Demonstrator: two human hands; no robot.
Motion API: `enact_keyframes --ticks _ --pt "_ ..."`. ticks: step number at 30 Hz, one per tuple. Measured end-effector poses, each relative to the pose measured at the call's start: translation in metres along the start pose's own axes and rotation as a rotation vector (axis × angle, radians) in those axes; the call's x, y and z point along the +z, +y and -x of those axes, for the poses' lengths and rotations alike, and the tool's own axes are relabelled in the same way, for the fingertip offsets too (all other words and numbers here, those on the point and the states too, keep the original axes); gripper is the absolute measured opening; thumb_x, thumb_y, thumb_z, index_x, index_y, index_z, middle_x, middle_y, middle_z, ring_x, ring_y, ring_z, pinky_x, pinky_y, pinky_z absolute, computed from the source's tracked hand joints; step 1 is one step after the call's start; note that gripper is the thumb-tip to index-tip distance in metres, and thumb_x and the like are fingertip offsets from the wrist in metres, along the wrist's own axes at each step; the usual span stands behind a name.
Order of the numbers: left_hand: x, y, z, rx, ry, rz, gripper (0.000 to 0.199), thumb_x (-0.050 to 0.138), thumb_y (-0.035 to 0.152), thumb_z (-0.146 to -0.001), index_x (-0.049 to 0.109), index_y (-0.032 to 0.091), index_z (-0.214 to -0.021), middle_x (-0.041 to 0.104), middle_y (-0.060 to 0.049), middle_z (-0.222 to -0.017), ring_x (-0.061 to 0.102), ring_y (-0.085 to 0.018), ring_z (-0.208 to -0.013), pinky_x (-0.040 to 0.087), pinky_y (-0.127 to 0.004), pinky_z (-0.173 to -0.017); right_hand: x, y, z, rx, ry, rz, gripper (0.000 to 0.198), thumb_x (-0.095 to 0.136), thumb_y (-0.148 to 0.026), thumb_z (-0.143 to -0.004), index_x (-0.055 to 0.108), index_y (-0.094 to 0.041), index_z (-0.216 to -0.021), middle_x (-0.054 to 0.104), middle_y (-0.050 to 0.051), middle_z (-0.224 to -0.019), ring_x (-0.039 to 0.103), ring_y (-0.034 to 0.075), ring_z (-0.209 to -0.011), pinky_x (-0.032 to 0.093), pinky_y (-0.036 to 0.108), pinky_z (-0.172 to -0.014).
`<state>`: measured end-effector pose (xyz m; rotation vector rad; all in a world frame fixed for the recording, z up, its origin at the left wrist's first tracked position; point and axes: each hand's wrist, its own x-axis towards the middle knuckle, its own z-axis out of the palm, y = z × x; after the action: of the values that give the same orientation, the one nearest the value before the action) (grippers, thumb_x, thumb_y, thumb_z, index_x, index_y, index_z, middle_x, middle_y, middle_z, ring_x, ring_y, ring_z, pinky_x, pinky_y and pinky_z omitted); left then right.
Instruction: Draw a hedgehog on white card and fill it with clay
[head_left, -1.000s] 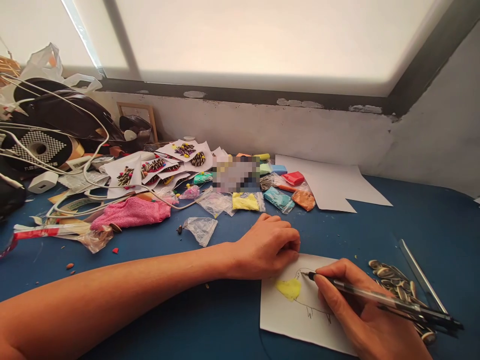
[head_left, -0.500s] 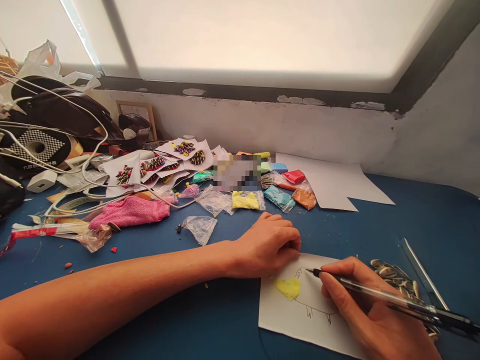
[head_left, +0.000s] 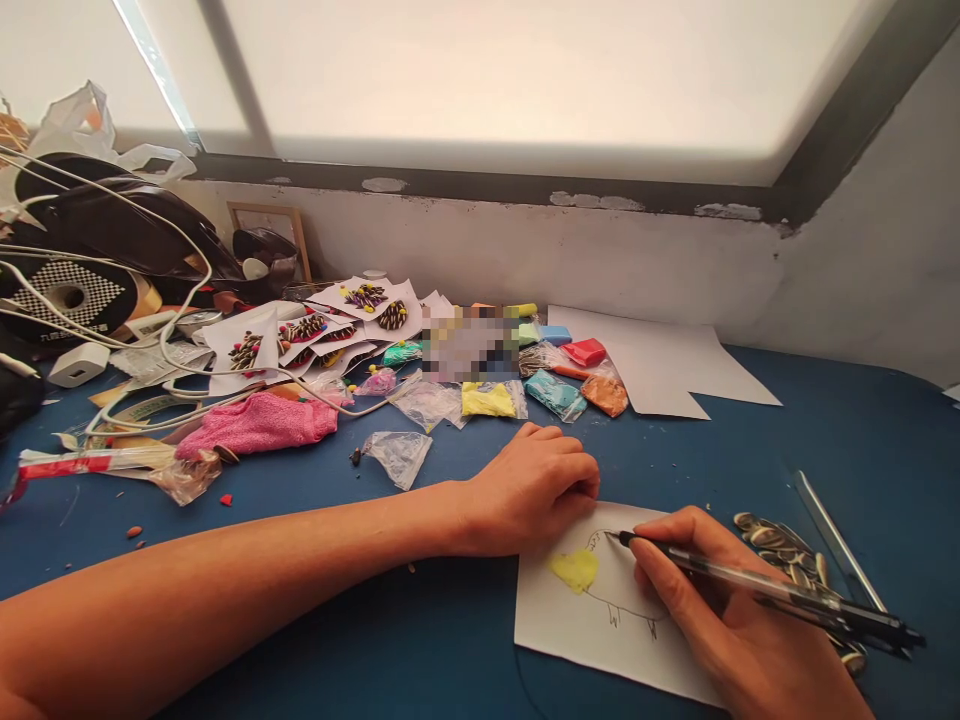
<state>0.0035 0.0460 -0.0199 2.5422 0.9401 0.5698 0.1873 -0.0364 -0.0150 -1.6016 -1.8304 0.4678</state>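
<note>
My right hand (head_left: 739,605) pinches a black and clear pen (head_left: 772,587) near its tip. The tip touches a white sheet of paper (head_left: 559,630), at the upper end of a thin drawn outline. On this sheet a flat yellow patch (head_left: 575,571) joins a body-like curve with short jagged legs below. Curled into a loose fist, my left hand (head_left: 536,490) rests at the sheet's upper left corner, and no object shows in it. Striped sunflower seeds (head_left: 784,552) lie in a pile just beyond my right hand, which partly covers them.
A slim metallic stick (head_left: 840,540) lies right of the seeds. Farther back are colored clay packets (head_left: 487,400), white paper (head_left: 664,365), and cards with seed decorations (head_left: 304,330). Left of these are a pink cloth (head_left: 259,423), white cables (head_left: 210,265) and a charger (head_left: 81,366).
The pen tip has shifted very slightly along the outline on the paper. The whole view has moved a little, while my left hand stays in its place.
</note>
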Motion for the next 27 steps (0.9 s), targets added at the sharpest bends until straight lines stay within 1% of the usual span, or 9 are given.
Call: enact_keyframes --ticks 3,6,9,13,17,19,22,24,27 --pt "0.0 0.0 0.001 0.004 0.0 0.001 0.009 0.055 0.013 -0.085 0.056 0.017 -0.077 0.062 -0.001 -0.085 0.05 -0.014 -0.081 0.034 -0.03 -0.079 0.0 0.0 0.0 -0.013 0.007 -0.003 0.02 0.052 -0.043 -0.089 0.061 -0.028 -0.079 0.063 -0.006 -0.063 0.056 0.014 -0.054 0.042 0.025 -0.053" --pt "0.001 0.0 0.001 0.008 0.002 0.006 0.009 0.055 0.013 -0.085 0.056 0.017 -0.077 0.061 -0.001 -0.084 0.05 -0.014 -0.081 0.034 -0.03 -0.08 0.0 0.001 0.0 -0.034 -0.008 -0.014 0.02 0.054 -0.045 -0.087 0.061 -0.029 -0.078 0.062 -0.007 -0.061 0.054 0.013 -0.052 0.041 0.025 -0.053" --pt "0.001 0.0 0.001 0.009 0.006 0.007 0.009 0.055 0.012 -0.085 0.056 0.017 -0.077 0.061 0.0 -0.084 0.049 -0.014 -0.081 0.034 -0.03 -0.08 0.0 0.001 -0.001 -0.03 0.0 -0.018 0.019 0.055 -0.044 -0.086 0.061 -0.029 -0.076 0.062 -0.007 -0.06 0.056 0.013 -0.053 0.042 0.024 -0.052" --pt "0.001 -0.001 0.001 0.004 -0.003 0.013 0.01 0.054 0.013 -0.086 0.056 0.017 -0.077 0.061 0.0 -0.084 0.049 -0.014 -0.081 0.034 -0.03 -0.08 -0.004 0.002 -0.002 -0.009 -0.015 -0.016 0.022 0.055 -0.046 -0.086 0.062 -0.029 -0.074 0.058 -0.006 -0.053 0.053 0.014 -0.046 0.042 0.025 -0.046" --pt "0.001 -0.001 0.001 0.001 -0.005 0.016 0.01 0.054 0.013 -0.086 0.055 0.017 -0.078 0.062 -0.001 -0.085 0.049 -0.015 -0.082 0.034 -0.03 -0.08 -0.01 0.008 -0.006 -0.044 -0.056 0.004 0.021 0.056 -0.046 -0.085 0.062 -0.029 -0.076 0.062 -0.005 -0.056 0.057 0.014 -0.045 0.04 0.023 -0.039" --pt "0.0 0.0 0.001 0.002 -0.006 0.014 0.009 0.054 0.013 -0.086 0.055 0.017 -0.078 0.062 -0.001 -0.086 0.05 -0.015 -0.082 0.034 -0.03 -0.08 -0.01 0.009 -0.006 -0.05 -0.046 0.011 0.02 0.056 -0.046 -0.085 0.063 -0.029 -0.076 0.063 -0.005 -0.057 0.058 0.014 -0.046 0.042 0.023 -0.04" --pt "0.0 0.0 0.001 -0.003 -0.012 0.01 0.01 0.053 0.013 -0.086 0.055 0.018 -0.078 0.062 -0.001 -0.086 0.05 -0.015 -0.083 0.034 -0.03 -0.08 -0.005 0.006 -0.003 0.0 0.021 -0.003 0.021 0.055 -0.046 -0.086 0.062 -0.029 -0.076 0.063 -0.004 -0.059 0.058 0.015 -0.051 0.046 0.025 -0.048" --pt "0.001 0.0 0.002 -0.005 -0.014 0.007 0.01 0.053 0.013 -0.086 0.055 0.018 -0.078 0.062 -0.001 -0.086 0.05 -0.015 -0.082 0.034 -0.03 -0.081 -0.003 0.002 -0.001 0.019 0.04 -0.004 0.02 0.054 -0.044 -0.086 0.061 -0.028 -0.077 0.063 -0.004 -0.061 0.058 0.016 -0.054 0.046 0.025 -0.05" --pt "0.001 -0.001 0.002 0.008 0.0 0.004 0.009 0.053 0.013 -0.086 0.056 0.017 -0.079 0.062 -0.001 -0.086 0.05 -0.015 -0.082 0.034 -0.031 -0.081 -0.001 -0.001 0.001 0.026 0.029 -0.004 0.02 0.053 -0.043 -0.087 0.061 -0.028 -0.078 0.062 -0.004 -0.06 0.056 0.015 -0.053 0.043 0.025 -0.05"
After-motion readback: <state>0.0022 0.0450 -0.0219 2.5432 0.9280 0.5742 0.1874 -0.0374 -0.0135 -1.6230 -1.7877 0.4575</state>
